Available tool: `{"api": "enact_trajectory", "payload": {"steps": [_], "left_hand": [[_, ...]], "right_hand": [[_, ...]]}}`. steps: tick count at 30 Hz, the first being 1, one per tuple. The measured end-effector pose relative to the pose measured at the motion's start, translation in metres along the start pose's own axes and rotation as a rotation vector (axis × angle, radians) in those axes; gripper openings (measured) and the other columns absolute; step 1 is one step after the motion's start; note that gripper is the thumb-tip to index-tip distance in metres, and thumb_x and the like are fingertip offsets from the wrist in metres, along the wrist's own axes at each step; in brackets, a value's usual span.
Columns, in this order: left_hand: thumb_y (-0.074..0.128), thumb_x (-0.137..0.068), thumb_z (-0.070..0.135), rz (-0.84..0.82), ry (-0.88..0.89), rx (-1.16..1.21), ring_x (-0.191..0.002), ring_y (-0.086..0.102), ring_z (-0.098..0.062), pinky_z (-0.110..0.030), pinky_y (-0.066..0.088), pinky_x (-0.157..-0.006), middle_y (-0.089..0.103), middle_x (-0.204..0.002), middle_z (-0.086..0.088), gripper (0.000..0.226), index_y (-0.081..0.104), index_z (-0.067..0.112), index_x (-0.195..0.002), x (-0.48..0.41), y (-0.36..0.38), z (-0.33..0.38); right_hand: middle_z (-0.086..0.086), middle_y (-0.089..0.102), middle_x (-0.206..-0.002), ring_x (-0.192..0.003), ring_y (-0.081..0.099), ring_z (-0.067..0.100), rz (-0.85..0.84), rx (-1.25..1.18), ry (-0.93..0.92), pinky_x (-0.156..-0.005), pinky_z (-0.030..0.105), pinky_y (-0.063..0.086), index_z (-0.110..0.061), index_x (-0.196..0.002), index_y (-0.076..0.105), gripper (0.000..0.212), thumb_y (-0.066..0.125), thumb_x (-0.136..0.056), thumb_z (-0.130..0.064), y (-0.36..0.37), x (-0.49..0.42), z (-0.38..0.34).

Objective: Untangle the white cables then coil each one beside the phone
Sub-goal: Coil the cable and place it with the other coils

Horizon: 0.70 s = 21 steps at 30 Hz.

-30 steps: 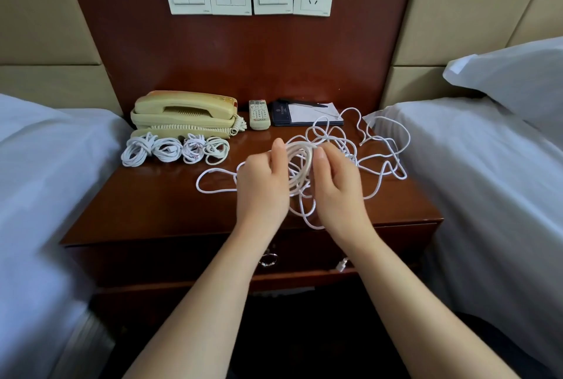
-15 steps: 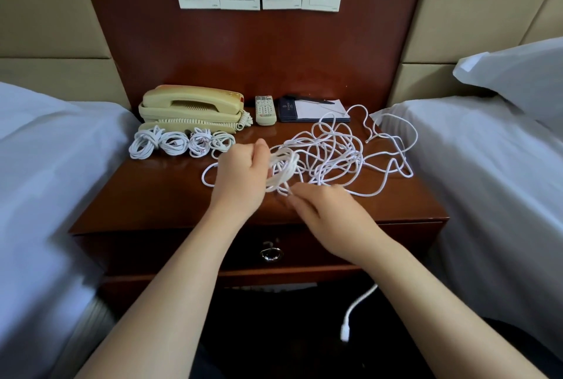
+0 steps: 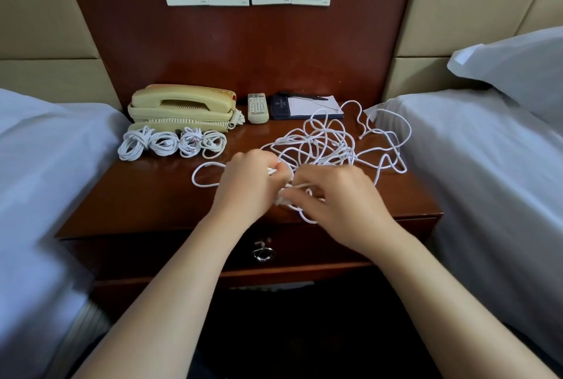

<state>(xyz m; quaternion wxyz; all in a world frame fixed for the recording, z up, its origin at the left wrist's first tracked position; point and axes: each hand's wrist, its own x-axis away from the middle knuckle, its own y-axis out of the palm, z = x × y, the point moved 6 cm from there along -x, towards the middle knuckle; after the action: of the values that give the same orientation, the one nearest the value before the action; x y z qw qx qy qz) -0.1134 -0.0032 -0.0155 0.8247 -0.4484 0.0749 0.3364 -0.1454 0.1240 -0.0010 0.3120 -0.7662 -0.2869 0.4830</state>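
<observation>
Desk, wooden: cream phone at rear left, with four coiled white cables in a row just in front of it; remote and notepad at rear centre. Tangle of white cables, loose, on the desk's right half, one loop trailing left. Left hand, fingers curled round strands at the tangle's near edge; right hand just beside it, pinching a strand.
</observation>
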Motion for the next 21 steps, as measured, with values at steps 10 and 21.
{"api": "enact_trajectory", "payload": {"steps": [10,21], "left_hand": [[0.041,-0.099,0.017,-0.214,0.014,0.654,-0.036,0.026,-0.007,-0.017,0.025,-0.041,0.031,-0.039,0.005,0.05,0.044,-0.002,-0.053,0.018,0.011,0.021],[0.043,-0.1,0.021,0.108,-0.516,0.858,-0.029,0.021,-0.012,-0.016,0.019,-0.039,0.028,-0.037,0.0,0.044,0.039,0.008,-0.058,0.004,0.013,-0.035]], "right_hand": [[0.001,0.031,-0.049,-0.045,0.021,0.011,-0.147,-0.828,0.388,-0.044,0.022,0.016,0.012,-0.07,0.049,0.059,0.054,-0.087,-0.044,0.019,0.003,0.049],[-0.006,0.043,-0.055,-0.053,0.041,0.008,-0.205,-0.303,0.195,-0.056,0.02,0.033,-0.009,-0.076,0.054,0.028,0.042,-0.099,-0.017,0.043,0.001,0.011]]}}
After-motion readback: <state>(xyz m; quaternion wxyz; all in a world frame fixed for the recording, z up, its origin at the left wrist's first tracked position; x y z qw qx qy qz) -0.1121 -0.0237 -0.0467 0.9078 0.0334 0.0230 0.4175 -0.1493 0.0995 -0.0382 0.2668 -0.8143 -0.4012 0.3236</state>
